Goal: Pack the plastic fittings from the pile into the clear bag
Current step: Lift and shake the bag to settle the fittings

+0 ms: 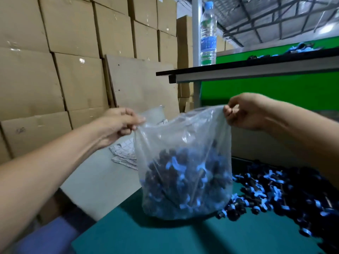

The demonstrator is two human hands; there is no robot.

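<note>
A clear plastic bag hangs upright over the green table, its lower half filled with black and blue plastic fittings. My left hand pinches the bag's top left edge. At the top right edge my right hand grips the rim, and the mouth stretches between both hands. The bag's bottom rests on or just above the table. A loose pile of the same fittings lies on the table to the right of the bag.
Stacked cardboard boxes fill the left background, with a flat cardboard sheet leaning on them. A water bottle stands on a raised shelf behind. Folded printed paper lies left of the bag.
</note>
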